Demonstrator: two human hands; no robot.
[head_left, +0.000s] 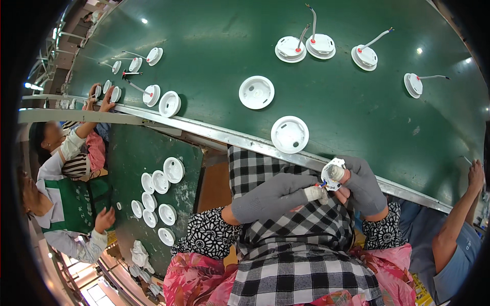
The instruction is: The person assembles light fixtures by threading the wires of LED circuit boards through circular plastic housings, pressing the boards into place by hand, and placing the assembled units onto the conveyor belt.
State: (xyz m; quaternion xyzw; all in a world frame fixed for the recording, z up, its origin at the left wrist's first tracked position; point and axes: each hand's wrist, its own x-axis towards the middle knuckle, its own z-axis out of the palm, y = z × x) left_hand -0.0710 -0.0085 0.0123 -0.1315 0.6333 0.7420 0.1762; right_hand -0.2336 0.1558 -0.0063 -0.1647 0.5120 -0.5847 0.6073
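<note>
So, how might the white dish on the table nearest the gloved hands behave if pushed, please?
The white dish would probably slide rather than tip, being shallow and wide. It looks hollow, so it is likely light for its size. Its circular shape might let it roll if upended.

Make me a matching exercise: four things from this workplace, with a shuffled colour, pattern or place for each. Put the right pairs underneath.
Things
1. Left hand
2. Small white part
3. Checked cloth on the person's front
4. Long tabletop under the round white pieces

Descriptions
A. Green
B. In the right hand
C. Gloved in grey
D. Black and white

Right pairs: 1-C, 2-B, 3-D, 4-A
</note>
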